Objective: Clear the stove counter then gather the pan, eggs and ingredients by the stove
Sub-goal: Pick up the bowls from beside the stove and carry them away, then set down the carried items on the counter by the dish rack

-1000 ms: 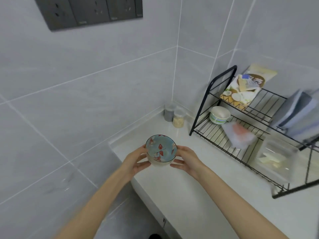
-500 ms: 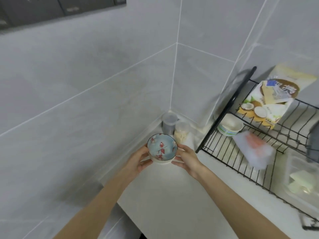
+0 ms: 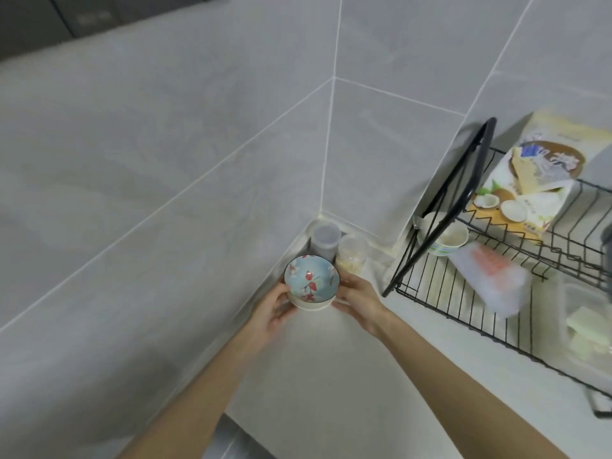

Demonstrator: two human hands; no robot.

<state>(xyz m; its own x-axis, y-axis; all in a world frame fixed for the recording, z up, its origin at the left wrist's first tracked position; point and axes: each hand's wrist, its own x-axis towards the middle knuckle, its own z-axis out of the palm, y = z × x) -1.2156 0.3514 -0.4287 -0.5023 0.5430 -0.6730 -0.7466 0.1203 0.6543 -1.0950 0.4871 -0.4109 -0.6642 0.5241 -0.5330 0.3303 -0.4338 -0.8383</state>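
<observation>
A small bowl (image 3: 312,280), blue inside with red flowers and white outside, is held between both hands low over the white counter (image 3: 331,376) near the wall corner. My left hand (image 3: 273,309) curls round its left side and my right hand (image 3: 359,298) cups its right side. The bowl looks empty. Whether its base touches the counter I cannot tell.
Two clear lidded jars (image 3: 326,240) (image 3: 351,256) stand in the corner just behind the bowl. A black wire rack (image 3: 440,207) at right carries a white bowl (image 3: 445,236), a coconut-print packet (image 3: 530,180), a plastic bag (image 3: 490,273) and a clear container (image 3: 589,329). Tiled walls close in left and behind.
Both hands have carried the bowl farther toward the wall corner and the two jars; the view has swung closer to the corner and the rack.
</observation>
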